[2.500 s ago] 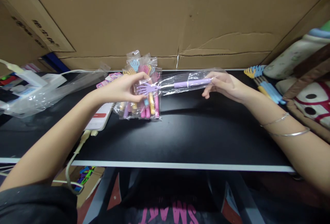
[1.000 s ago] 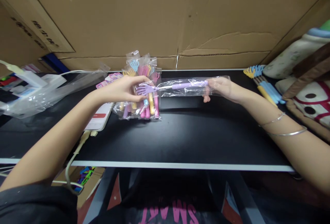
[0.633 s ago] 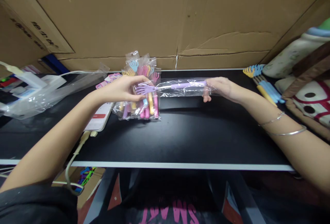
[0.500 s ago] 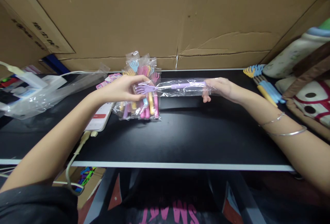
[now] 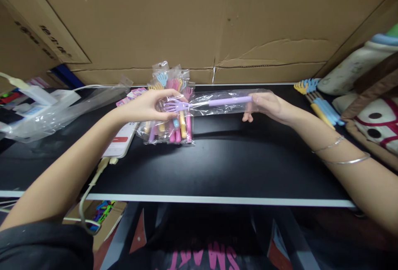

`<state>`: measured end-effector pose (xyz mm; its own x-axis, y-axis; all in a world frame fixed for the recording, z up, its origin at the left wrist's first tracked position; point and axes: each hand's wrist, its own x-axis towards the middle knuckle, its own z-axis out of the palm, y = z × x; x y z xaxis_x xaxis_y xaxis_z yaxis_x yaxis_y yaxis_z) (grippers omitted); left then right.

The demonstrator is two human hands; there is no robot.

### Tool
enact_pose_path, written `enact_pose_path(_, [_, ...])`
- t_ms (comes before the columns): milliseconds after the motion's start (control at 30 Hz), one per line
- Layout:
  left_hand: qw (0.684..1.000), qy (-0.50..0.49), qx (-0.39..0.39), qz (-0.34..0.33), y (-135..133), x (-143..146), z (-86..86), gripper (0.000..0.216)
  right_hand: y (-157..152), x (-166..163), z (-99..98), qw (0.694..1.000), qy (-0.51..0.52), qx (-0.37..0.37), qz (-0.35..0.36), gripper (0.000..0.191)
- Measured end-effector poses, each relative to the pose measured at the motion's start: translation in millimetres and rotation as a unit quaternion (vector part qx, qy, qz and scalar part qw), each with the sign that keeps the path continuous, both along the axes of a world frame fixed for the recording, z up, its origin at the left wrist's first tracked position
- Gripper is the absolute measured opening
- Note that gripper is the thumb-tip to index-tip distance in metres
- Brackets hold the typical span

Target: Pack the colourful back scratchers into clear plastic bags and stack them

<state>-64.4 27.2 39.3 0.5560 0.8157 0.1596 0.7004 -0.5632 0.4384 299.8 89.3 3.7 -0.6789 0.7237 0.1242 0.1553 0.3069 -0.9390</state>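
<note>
A purple back scratcher [image 5: 230,101] lies level in a clear plastic sleeve [image 5: 202,111] above the black desk. My left hand [image 5: 158,105] is closed around its claw-shaped head, fingers behind and thumb in front. At the other end my right hand [image 5: 264,103] pinches the handle tip; clear film overlaps these fingers, and lower fingers hang below. Behind and under my left hand lies a pile of bagged back scratchers [image 5: 183,131] in pink, yellow, blue and purple.
Unbagged yellow and blue back scratchers [image 5: 323,104] lie at the right, beside a pale bottle [image 5: 345,69] and a bag [image 5: 373,116]. Left are a phone [image 5: 120,148] with a cable [image 5: 90,189], and a crumpled plastic bag [image 5: 62,116]. Cardboard [image 5: 186,21] walls the back.
The handle end has risen slightly and shifted a little right with my right hand, tilting the scratcher. My left hand stays almost in place.
</note>
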Motion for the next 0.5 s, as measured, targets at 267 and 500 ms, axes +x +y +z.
enact_pose_path(267, [0.999, -0.012, -0.031, -0.007, -1.6, -0.5, 2.4, 0.046, -1.7, -1.9, 3.3, 1.000, 0.021, -0.016, -0.004, 0.050])
enact_pose_path(500, [0.999, -0.034, -0.024, -0.011, -1.2, 0.7, 1.1, 0.044, -2.8, -1.9, 3.1, 0.998, 0.034, -0.038, -0.032, 0.050])
